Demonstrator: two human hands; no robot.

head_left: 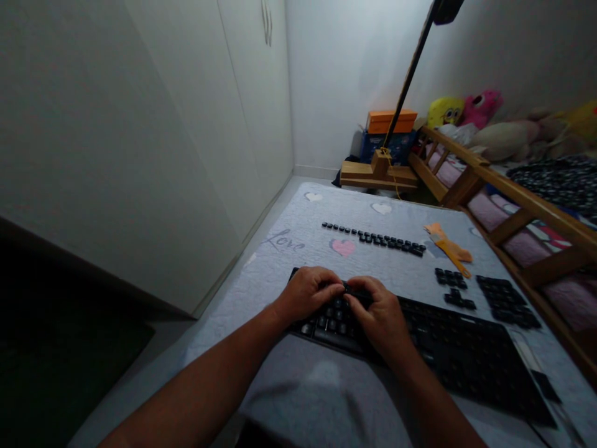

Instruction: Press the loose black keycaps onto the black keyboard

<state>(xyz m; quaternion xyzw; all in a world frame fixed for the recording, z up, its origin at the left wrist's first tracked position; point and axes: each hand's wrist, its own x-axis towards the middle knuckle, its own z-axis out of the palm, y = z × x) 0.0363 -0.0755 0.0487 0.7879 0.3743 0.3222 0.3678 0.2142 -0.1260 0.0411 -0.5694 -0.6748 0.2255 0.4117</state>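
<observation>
A black keyboard lies across the near part of the bed. Its left end still bears keycaps, while the right part shows bare key positions. My left hand and my right hand meet above the keyboard's left half. Both are closed in a pinch, their fingertips around a small dark keycap, mostly hidden by the fingers. Beyond the hands, loose black keycaps lie in rows on the sheet. More sit in small groups and a larger block at the right.
An orange-handled brush lies on an orange cloth behind the keycap groups. A wooden bed rail runs along the right. White wardrobe doors stand at the left. A dark pole on a wooden base rises past the bed's far edge.
</observation>
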